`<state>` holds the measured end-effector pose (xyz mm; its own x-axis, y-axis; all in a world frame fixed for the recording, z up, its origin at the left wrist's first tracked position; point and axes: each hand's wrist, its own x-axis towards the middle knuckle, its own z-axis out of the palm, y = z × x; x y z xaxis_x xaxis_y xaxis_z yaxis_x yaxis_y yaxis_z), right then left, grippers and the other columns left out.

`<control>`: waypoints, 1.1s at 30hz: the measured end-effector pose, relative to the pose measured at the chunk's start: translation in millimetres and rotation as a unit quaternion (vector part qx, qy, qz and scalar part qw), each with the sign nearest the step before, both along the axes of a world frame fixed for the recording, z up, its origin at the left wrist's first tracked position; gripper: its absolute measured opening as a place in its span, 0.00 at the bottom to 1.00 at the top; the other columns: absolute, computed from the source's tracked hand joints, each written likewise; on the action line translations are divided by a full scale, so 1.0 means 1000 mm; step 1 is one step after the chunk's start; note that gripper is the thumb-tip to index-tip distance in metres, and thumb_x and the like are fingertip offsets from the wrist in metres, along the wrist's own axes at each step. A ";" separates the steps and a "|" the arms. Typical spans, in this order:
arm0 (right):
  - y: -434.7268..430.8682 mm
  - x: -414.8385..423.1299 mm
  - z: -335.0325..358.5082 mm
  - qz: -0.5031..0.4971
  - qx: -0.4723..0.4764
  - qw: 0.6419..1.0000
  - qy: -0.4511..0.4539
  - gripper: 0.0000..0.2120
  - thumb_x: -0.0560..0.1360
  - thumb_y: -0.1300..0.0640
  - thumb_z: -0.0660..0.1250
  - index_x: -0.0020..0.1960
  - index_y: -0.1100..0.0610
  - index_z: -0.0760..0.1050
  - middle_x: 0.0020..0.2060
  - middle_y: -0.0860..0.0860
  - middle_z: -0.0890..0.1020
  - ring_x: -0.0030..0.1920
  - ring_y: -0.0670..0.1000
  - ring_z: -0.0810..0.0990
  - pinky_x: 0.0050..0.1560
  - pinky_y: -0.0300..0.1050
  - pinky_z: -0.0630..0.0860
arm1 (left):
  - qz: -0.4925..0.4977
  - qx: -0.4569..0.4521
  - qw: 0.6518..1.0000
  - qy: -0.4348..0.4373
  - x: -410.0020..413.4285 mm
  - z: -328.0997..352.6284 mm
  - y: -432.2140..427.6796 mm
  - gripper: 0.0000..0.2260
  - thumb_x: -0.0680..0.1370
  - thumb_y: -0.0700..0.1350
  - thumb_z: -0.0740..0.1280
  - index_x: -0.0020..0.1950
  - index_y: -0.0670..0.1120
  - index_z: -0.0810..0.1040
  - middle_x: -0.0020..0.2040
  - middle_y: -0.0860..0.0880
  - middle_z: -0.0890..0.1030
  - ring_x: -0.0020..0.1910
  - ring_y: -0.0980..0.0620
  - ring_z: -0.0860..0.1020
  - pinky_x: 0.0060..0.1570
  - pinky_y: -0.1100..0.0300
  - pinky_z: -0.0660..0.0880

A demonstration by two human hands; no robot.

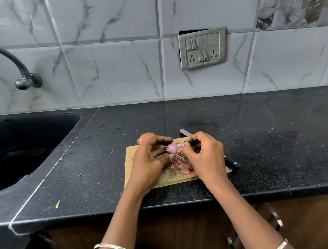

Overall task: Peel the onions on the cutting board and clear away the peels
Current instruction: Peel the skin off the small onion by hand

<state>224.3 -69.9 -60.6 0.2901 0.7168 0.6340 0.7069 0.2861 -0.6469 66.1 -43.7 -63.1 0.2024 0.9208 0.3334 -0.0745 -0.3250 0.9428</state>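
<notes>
A small purple onion (171, 148) is held just above the wooden cutting board (130, 163). My left hand (149, 162) grips it between thumb and fingers. My right hand (203, 154) pinches a strip of skin (181, 144) at the onion's right end. A pile of pink peels (180, 164) lies on the board between my hands. A second onion (145, 137), with its skin on, sits at the board's far left corner, partly hidden behind my left hand.
A knife lies along the board's right side, blade tip (184, 132) at the back and black handle (233, 163) toward me. The black sink (22, 146) and tap (15, 64) are at the left. Black counter (280, 144) surrounds the board.
</notes>
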 end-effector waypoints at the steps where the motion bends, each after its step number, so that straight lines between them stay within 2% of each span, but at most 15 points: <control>1: 0.001 0.001 -0.001 -0.006 -0.004 1.000 0.007 0.03 0.73 0.57 0.72 0.43 0.56 0.79 0.38 0.48 0.82 0.41 0.50 0.80 0.44 0.54 0.79 | -0.003 -0.002 1.000 -0.003 0.000 0.000 0.000 0.17 0.71 0.29 0.76 0.56 0.45 0.81 0.56 0.49 0.84 0.56 0.50 0.84 0.54 0.58 0.81; 5: 0.002 0.002 -0.002 -0.017 -0.007 1.000 0.023 0.02 0.74 0.58 0.71 0.43 0.55 0.79 0.39 0.49 0.82 0.40 0.49 0.81 0.44 0.54 0.79 | -0.010 -0.007 1.000 -0.010 0.000 -0.001 0.002 0.16 0.73 0.30 0.75 0.55 0.47 0.82 0.56 0.51 0.85 0.58 0.50 0.83 0.59 0.55 0.80; 11: 0.001 0.001 0.000 -0.014 -0.003 0.999 0.030 0.02 0.74 0.59 0.71 0.44 0.56 0.79 0.39 0.49 0.82 0.40 0.49 0.81 0.44 0.53 0.79 | -0.029 -0.015 0.999 -0.018 0.000 0.000 0.003 0.14 0.76 0.31 0.72 0.59 0.45 0.81 0.56 0.52 0.85 0.59 0.50 0.83 0.56 0.57 0.79; 14: -0.002 0.001 0.001 0.007 0.000 0.999 0.036 0.02 0.75 0.59 0.71 0.44 0.55 0.78 0.39 0.48 0.82 0.40 0.45 0.81 0.42 0.43 0.78 | -0.033 -0.022 0.999 -0.034 -0.001 0.001 0.004 0.13 0.77 0.33 0.72 0.60 0.43 0.80 0.58 0.48 0.83 0.60 0.50 0.82 0.56 0.60 0.79; 17: -0.004 0.000 0.003 0.026 0.009 0.999 0.037 0.03 0.75 0.60 0.71 0.44 0.55 0.77 0.39 0.46 0.81 0.40 0.43 0.80 0.38 0.31 0.73 | -0.039 -0.027 0.998 -0.048 -0.002 0.002 0.002 0.14 0.77 0.34 0.72 0.61 0.42 0.79 0.59 0.46 0.83 0.59 0.50 0.83 0.54 0.63 0.78; 19: -0.004 0.000 0.003 0.032 0.012 0.999 0.038 0.02 0.76 0.61 0.70 0.46 0.56 0.77 0.39 0.47 0.81 0.39 0.42 0.80 0.38 0.29 0.72 | -0.043 -0.030 0.997 -0.051 -0.002 0.003 0.002 0.14 0.76 0.34 0.73 0.61 0.41 0.79 0.59 0.45 0.83 0.58 0.51 0.83 0.52 0.64 0.78; 23: -0.003 -0.001 0.003 0.039 0.007 0.999 0.031 0.02 0.77 0.61 0.69 0.47 0.57 0.76 0.39 0.46 0.81 0.40 0.40 0.79 0.38 0.29 0.73 | -0.031 -0.013 0.998 -0.046 -0.002 0.004 0.001 0.15 0.74 0.36 0.75 0.59 0.40 0.79 0.54 0.48 0.84 0.53 0.51 0.84 0.48 0.64 0.79; 27: -0.001 0.001 0.001 0.015 0.004 0.999 0.038 0.02 0.77 0.60 0.69 0.47 0.57 0.76 0.40 0.47 0.81 0.39 0.41 0.79 0.37 0.29 0.72 | -0.012 0.000 1.000 -0.027 -0.002 0.003 0.001 0.11 0.75 0.34 0.74 0.56 0.38 0.80 0.45 0.62 0.84 0.49 0.59 0.83 0.47 0.66 0.79; 31: -0.003 0.002 0.002 0.005 0.004 0.998 0.066 0.04 0.75 0.61 0.71 0.47 0.55 0.77 0.41 0.47 0.82 0.40 0.43 0.81 0.40 0.37 0.77 | -0.014 -0.016 0.999 -0.046 -0.003 0.002 0.002 0.12 0.75 0.36 0.74 0.58 0.39 0.81 0.48 0.54 0.85 0.54 0.51 0.83 0.52 0.61 0.80; 33: -0.006 0.001 0.004 0.028 0.004 0.997 0.067 0.10 0.73 0.63 0.72 0.51 0.53 0.77 0.44 0.45 0.83 0.43 0.41 0.82 0.44 0.35 0.79 | -0.016 -0.018 0.999 -0.045 -0.003 0.002 0.002 0.13 0.75 0.35 0.74 0.59 0.38 0.81 0.48 0.54 0.85 0.54 0.52 0.83 0.52 0.62 0.80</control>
